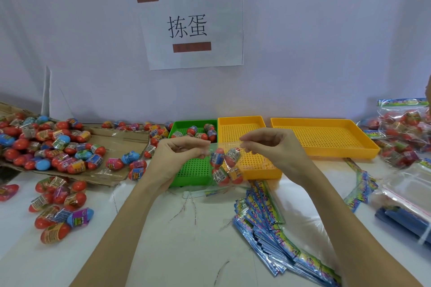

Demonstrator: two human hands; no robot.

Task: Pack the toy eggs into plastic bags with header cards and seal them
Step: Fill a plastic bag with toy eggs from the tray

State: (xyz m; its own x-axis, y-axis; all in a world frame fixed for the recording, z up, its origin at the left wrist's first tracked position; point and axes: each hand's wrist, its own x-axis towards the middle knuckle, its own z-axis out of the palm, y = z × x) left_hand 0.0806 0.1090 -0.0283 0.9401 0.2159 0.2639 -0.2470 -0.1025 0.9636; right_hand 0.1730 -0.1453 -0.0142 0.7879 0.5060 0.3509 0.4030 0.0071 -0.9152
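Observation:
A clear plastic bag (227, 166) with several toy eggs inside hangs in the air over the green tray (193, 175). My left hand (177, 158) pinches the bag's top edge at its left end. At the right end of that edge, my right hand (272, 147) pinches it too. Loose toy eggs (53, 144) in red, blue and pink lie heaped on flattened cardboard at the left, and more sit near the table's front left. A pile of colourful header cards (268, 219) lies on the table under my right forearm.
A small yellow tray (242, 123) stands beside the green one, with a larger yellow tray (324, 137) to its right. Packed bags of eggs (401, 137) pile at the far right. Empty clear bags (410, 186) and a blue bundle (403, 221) lie at the right front.

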